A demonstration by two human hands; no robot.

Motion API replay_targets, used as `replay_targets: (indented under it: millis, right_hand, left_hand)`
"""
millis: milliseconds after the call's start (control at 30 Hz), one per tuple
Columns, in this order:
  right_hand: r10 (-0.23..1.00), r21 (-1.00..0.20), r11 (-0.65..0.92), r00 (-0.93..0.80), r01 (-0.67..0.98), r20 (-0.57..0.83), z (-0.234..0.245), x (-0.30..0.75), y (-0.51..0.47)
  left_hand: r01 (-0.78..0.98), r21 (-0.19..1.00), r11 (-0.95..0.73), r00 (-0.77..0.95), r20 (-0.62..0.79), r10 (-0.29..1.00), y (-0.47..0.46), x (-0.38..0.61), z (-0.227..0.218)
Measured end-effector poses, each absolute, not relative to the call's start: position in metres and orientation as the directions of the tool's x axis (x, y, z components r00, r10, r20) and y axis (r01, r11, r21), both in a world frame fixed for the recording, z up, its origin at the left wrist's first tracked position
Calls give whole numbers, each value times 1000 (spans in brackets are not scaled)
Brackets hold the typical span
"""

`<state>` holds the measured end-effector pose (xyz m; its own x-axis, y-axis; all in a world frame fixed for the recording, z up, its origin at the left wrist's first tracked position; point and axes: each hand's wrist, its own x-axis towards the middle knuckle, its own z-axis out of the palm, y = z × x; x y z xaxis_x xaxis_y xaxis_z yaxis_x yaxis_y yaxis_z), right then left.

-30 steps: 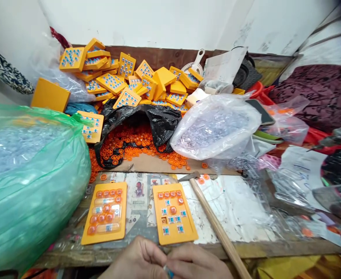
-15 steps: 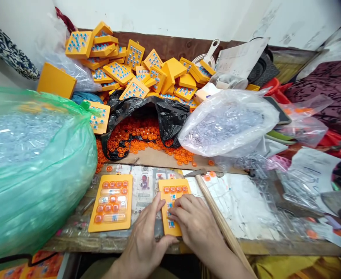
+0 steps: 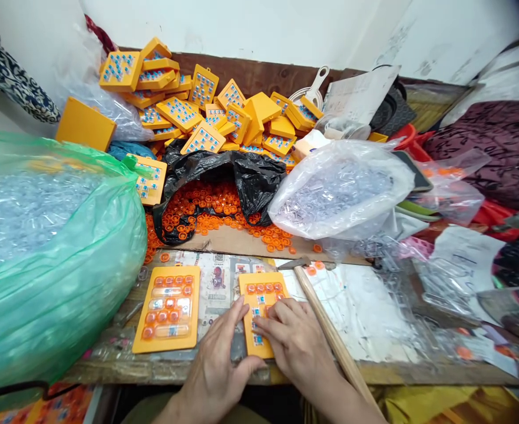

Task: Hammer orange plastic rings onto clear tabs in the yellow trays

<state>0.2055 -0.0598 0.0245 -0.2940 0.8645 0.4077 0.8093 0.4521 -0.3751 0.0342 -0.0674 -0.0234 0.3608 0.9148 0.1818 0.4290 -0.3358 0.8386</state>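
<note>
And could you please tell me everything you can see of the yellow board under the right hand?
The yellow board is a flat rectangle, apparently plastic, lying face up near the front of the worktop, right of a similar board. Four shiny orange domes line its far end, with small blue-and-white squares showing below. The left hand meets its left edge, while the right hand covers much of its right half, fingers on its face. What lies under those fingers is hidden.

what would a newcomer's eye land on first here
Probably the heap of yellow panels at the back, with an open black bag of small orange pieces before it. A bulging green bag fills the left. At the front, the right hand touches a yellow panel, the left hand at its left edge.
</note>
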Motion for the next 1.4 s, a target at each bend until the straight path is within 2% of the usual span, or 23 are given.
replay_targets:
  millis: [133, 200, 300, 367, 433, 600, 800, 967, 1100, 1167, 1267, 1333, 1400]
  right_hand:
    - [857, -459, 398, -144, 794, 494, 19, 225, -74]
    - [859, -461, 252, 23, 851, 512, 13, 242, -84]
    - [891, -422, -45, 227, 906, 393, -2, 268, -97]
    - [929, -397, -143, 261, 906, 261, -11, 280, -101]
    - [951, -381, -171, 254, 909, 177, -17, 287, -100]
    - [957, -356, -157, 231, 921, 175, -18, 286, -95]
    - [943, -390, -229, 303, 892, 140, -13, 281, -92]
    - [931, -510, -221, 336, 831, 145, -12, 280, -92]
    - [905, -738, -156, 395, 657, 160, -9, 273, -104]
    - [902, -813, -122, 405, 570, 148, -6, 271, -114]
    - [921, -798, -81, 351, 598, 170, -3, 273, -129]
    - [931, -749, -33, 292, 661, 217, -1, 274, -138]
    - [945, -702, 60, 185, 709, 268, 0, 271, -145]
  left_hand:
    - [437, 810, -392, 380, 229, 896, -69, 27, -20]
    - [459, 789, -408, 372, 246, 895, -59, 25, -8]
    - [484, 709, -513, 386, 352, 852, -23, 34, 17]
    - [501, 642, -580, 436, 391, 810, 13, 53, 32]
    - [558, 582, -592, 561, 261, 786, 48, 78, 40]
    - [572, 570, -590, 640, 140, 755, 97, 126, 34]
    - [628, 557, -544, 622, 60, 781, 98, 115, 28]
    - [668, 519, -534, 568, 109, 816, 98, 107, 25]
    - [656, 510, -556, 576, 137, 806, 94, 105, 26]
    - [634, 516, -576, 599, 145, 788, 82, 96, 32]
    - [583, 555, -593, 603, 194, 774, 46, 73, 40]
    - [517, 628, -581, 541, 286, 791, 16, 58, 41]
    - [480, 677, -558, 490, 321, 811, -11, 48, 36]
